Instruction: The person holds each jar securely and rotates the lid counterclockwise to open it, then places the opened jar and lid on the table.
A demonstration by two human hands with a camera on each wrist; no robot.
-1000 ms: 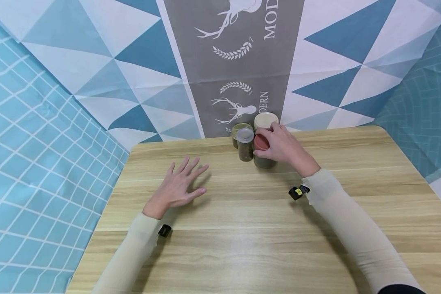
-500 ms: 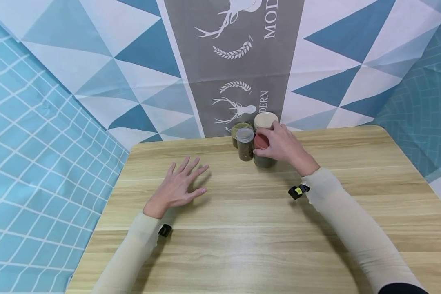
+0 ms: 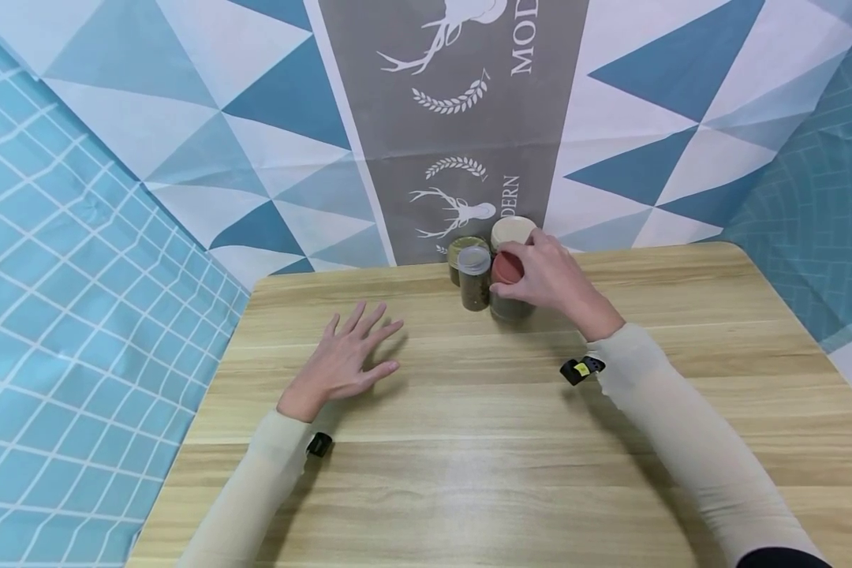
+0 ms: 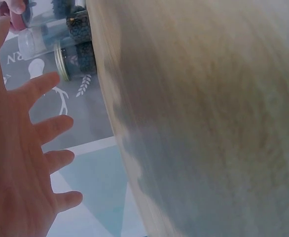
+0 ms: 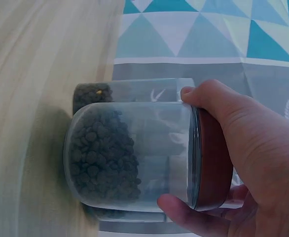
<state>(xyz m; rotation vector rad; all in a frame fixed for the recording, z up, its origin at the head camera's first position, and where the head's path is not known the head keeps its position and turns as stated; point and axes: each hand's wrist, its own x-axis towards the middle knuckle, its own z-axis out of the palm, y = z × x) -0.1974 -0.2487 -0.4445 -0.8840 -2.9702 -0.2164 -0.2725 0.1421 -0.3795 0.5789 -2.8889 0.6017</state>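
At the back of the table, my right hand grips a clear jar by its reddish-brown lid. In the right wrist view, the glass jar stands upright, partly filled with small dark pellets, with a thumb and fingers on either side of its top. Close beside it is a slim jar with a translucent lid, dark contents at its bottom. A gold-lidded jar and a jar with a cream lid stand behind. My left hand holds nothing, its fingers spread above the table.
The wooden table meets a patterned cloth backdrop right behind the jars. Blue gridded cloth hangs along the left side, and teal cloth along the right.
The right hand and wrist have shifted very slightly to the right, still on the red-lidded jar. My left hand stays in place.
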